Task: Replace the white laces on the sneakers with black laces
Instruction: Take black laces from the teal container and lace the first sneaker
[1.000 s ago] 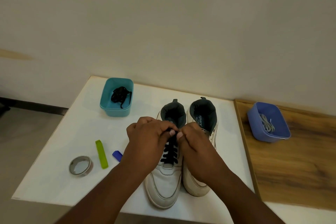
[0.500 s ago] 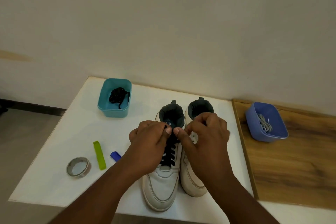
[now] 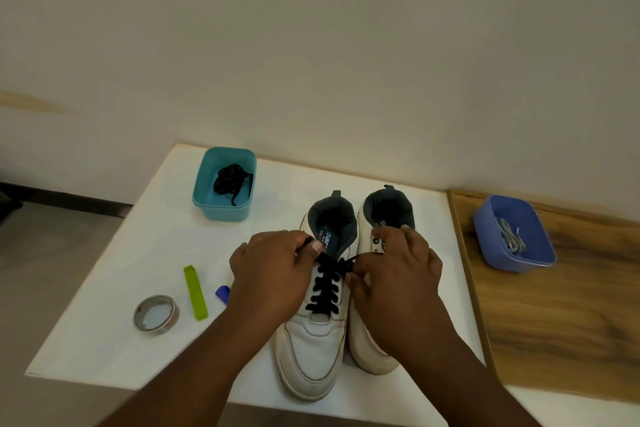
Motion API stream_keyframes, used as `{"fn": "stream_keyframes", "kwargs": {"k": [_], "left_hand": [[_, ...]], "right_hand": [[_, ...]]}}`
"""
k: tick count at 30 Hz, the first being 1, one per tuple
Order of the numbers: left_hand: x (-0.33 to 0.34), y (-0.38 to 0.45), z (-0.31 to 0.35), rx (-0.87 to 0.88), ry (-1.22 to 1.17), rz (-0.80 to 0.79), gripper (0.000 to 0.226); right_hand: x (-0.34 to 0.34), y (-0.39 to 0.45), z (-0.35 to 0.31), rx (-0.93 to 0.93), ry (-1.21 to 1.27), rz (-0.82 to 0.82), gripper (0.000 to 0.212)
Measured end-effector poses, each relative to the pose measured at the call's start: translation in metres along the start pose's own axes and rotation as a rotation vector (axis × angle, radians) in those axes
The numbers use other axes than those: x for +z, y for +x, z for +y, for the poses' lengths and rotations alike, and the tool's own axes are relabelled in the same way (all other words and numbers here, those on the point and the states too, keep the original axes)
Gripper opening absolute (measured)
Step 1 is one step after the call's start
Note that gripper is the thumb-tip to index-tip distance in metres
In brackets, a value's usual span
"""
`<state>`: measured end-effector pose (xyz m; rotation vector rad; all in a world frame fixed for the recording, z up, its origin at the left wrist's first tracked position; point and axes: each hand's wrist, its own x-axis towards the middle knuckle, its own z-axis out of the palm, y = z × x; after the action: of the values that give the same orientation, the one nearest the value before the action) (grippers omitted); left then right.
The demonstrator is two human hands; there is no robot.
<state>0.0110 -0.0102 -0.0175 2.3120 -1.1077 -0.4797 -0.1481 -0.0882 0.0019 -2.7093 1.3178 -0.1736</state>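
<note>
- White table (image 3: 104, 288) fills the near ground, with two white sneakers toe-first at its front edge.
- Left sneaker (image 3: 311, 350) carries a black lace (image 3: 327, 288); the right sneaker (image 3: 367, 343) beside it shows bare eyelets.
- Left hand (image 3: 270, 274) and right hand (image 3: 398, 274) each pinch a lace end, fingers curled.
- Open tabletop lies left; a teal tub (image 3: 207, 204) with spare black laces (image 3: 230, 180) sits beyond.

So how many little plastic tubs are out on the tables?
2. A teal tub with black lace sits at the white table's far left; a blue tub with pale laces sits on the wooden surface, right.
</note>
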Motion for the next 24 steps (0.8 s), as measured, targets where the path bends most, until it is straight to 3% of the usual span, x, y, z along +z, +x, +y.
{"fn": "stream_keyframes", "kwargs": {"k": [5, 10, 16, 21, 24], "left_hand": [[-0.001, 0.004, -0.009, -0.108, -0.19, 0.01, 0.037], [-0.003, 0.003, -0.01, -0.133, -0.069, 0.026, 0.04], [-0.006, 0.003, -0.011, -0.155, -0.007, 0.048, 0.038], [-0.002, 0.005, -0.014, -0.154, -0.095, 0.03, 0.036], [0.0, 0.005, -0.015, -0.126, -0.15, 0.006, 0.033]], "right_hand": [[-0.006, -0.005, 0.004, 0.025, -0.197, -0.109, 0.018], [-0.016, -0.003, 0.009, 0.016, -0.271, -0.226, 0.036], [-0.025, 0.004, 0.011, 0.081, -0.057, -0.445, 0.024], [-0.024, 0.001, 0.011, 0.044, -0.053, -0.415, 0.023], [-0.022, 0.004, 0.003, 0.059, 0.291, -0.27, 0.017]]}}
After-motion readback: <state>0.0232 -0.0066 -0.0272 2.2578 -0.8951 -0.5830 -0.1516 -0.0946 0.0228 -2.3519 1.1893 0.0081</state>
